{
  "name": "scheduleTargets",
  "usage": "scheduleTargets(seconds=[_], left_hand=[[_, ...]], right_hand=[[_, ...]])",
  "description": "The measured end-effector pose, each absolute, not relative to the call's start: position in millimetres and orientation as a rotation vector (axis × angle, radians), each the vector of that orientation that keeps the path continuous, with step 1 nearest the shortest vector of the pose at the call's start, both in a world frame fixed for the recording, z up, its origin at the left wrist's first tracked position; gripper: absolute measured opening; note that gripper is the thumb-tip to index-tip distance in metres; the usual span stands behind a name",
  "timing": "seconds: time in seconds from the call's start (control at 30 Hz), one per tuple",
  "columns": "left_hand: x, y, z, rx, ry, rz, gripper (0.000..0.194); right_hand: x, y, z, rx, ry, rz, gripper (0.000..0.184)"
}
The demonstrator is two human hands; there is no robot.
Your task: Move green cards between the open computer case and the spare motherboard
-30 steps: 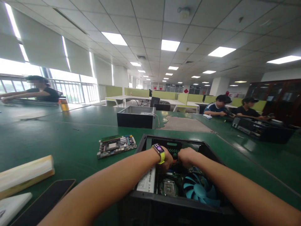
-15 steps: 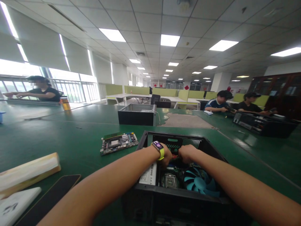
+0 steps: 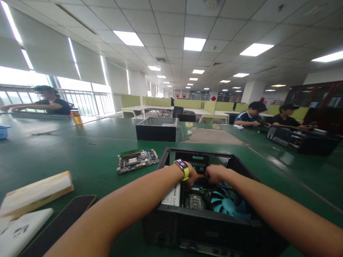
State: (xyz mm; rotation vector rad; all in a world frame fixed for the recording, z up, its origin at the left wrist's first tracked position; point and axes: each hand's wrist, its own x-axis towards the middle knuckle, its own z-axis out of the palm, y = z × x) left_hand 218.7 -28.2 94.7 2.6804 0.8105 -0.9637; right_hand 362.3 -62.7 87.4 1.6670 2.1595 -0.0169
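Observation:
An open black computer case (image 3: 211, 217) lies in front of me with both my hands inside it. My left hand (image 3: 190, 175), with a yellow-green banded watch on its wrist, is closed at a bunch of red-orange wires (image 3: 200, 175); its fingertips are mostly hidden. Beside it my right hand (image 3: 214, 174) is curled into a fist, and what its fingers hold is out of sight. Below the hands are a blue fan (image 3: 227, 204) and a metal CPU socket (image 3: 196, 202) on a board. A white-labelled power supply (image 3: 172, 195) sits at the case's left side.
Left of the case lies a loose motherboard (image 3: 138, 160). A tissue pack (image 3: 37, 192), a white box (image 3: 25, 232) and a dark phone-like slab (image 3: 61, 225) lie nearer left. Another case (image 3: 157, 132) stands beyond. Co-workers sit at the far left and right, a black case (image 3: 302, 141) by the right ones.
The view has shifted slightly, so the table things appear a little higher and further right. Both hands stay close together inside the case, with more of the red-orange wires showing between them.

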Motion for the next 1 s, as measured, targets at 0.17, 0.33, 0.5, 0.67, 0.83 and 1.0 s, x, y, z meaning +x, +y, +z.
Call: scheduleTargets(seconds=[0.17,0.33,0.5,0.67,0.83,1.0], left_hand=[[219.4,-30.0,97.0,2.711,0.736,-1.051,0.038],[219.4,-29.3,95.8,2.699,0.764,-1.038,0.044],[219.0,-31.5,98.7,2.704,0.783,-1.028,0.038],[219.3,-28.8,96.4,2.73,0.719,-0.995,0.037],[218.9,-26.6,93.2,2.745,0.769,-0.945,0.039],[217.7,-26.4,92.3,2.755,0.765,-0.925,0.039]], right_hand=[[360.1,-63.8,87.9,1.665,2.176,0.029,0.03],[359.2,-65.6,89.9,1.67,2.206,0.078,0.029],[359.7,-64.8,86.2,1.672,2.189,0.06,0.03],[358.9,-67.0,88.9,1.677,2.188,0.07,0.031],[358.0,-67.9,90.7,1.693,2.179,0.104,0.033],[357.7,-67.3,91.7,1.699,2.194,0.14,0.034]])
